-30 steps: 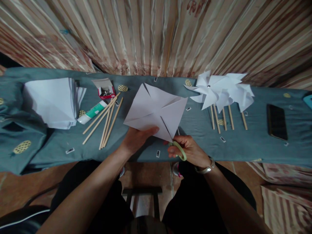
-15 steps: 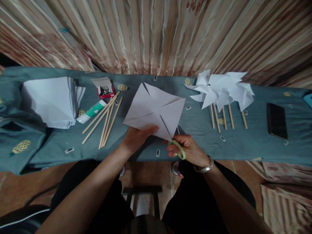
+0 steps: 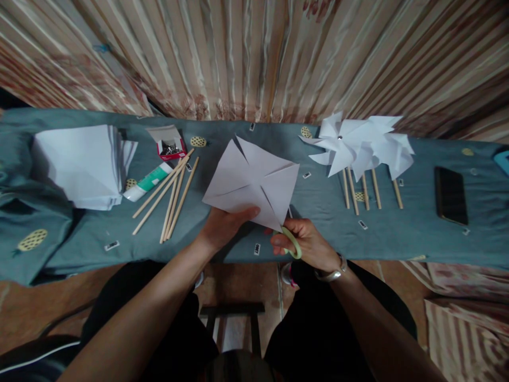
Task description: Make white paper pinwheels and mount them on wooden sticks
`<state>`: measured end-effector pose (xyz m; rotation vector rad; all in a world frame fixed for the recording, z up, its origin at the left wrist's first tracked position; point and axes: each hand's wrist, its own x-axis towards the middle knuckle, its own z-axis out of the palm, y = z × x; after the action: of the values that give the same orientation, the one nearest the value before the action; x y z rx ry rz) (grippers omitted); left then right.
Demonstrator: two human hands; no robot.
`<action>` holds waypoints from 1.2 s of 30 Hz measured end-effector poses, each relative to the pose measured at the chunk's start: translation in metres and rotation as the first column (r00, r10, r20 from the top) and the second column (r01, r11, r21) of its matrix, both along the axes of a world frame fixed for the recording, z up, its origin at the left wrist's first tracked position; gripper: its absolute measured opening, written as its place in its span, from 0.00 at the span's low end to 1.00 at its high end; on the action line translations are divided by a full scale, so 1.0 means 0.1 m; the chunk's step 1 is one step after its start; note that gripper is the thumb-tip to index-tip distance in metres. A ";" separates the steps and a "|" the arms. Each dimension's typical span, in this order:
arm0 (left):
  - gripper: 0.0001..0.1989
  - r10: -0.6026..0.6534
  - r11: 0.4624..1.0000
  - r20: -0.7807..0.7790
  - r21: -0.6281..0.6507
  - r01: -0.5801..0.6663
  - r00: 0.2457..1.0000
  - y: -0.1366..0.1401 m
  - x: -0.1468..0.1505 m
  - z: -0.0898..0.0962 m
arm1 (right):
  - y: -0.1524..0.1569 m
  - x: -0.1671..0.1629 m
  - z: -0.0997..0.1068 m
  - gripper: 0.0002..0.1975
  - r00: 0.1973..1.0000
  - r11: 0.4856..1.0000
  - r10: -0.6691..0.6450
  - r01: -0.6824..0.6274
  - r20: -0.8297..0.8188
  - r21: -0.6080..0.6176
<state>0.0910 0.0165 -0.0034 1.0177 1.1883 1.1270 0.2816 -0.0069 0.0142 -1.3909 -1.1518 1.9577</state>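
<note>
A square sheet of white paper (image 3: 254, 178) is held above the table, with slits running in from its corners towards the middle. My left hand (image 3: 226, 225) grips its near edge, thumb on top and the other fingers hidden underneath. My right hand (image 3: 304, 244) is closed round the light green handles of a pair of scissors (image 3: 295, 246), at the paper's near right corner. The scissors' blades are mostly hidden by the paper and my fingers, so how far apart they are does not show.
Left on the blue-green cloth (image 3: 91, 228) are a paper stack (image 3: 73, 164), a glue tube (image 3: 148, 182), a red box of small metal pins (image 3: 170, 146) and several wooden sticks (image 3: 170, 204). To the right lie several paper pinwheels (image 3: 358, 143) and a black phone (image 3: 451, 194).
The paper has tilted slightly, its right corner dropping a little nearer to me. The scissors have shifted only slightly at the near corner, and both hands keep their holds.
</note>
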 end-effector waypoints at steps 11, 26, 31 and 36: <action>0.25 0.068 0.997 0.123 -0.038 -0.064 0.990 0.08 -0.04 0.01 | -0.04 0.02 0.04 0.26 0.989 0.989 0.147 -0.147 -0.001 -0.027; 0.29 0.062 0.998 0.023 0.032 -0.063 0.998 0.16 -0.17 -0.13 | 0.00 0.70 0.01 0.22 0.378 0.785 -0.390 -0.341 0.840 0.518; 0.23 -0.101 0.995 -0.062 -0.002 0.101 0.993 0.11 -0.13 -0.19 | 0.01 0.78 -0.11 0.22 0.188 0.728 -0.433 -0.505 0.882 0.465; 0.24 -0.204 0.979 -0.206 -0.056 0.196 0.957 0.12 -0.32 -0.14 | 0.01 0.85 -0.09 0.16 0.148 0.703 -0.453 -0.548 0.879 0.454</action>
<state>0.0594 0.0286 -0.0177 1.2244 1.2361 0.8519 0.3666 -0.0061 0.0047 -2.1036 -2.1970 -0.0514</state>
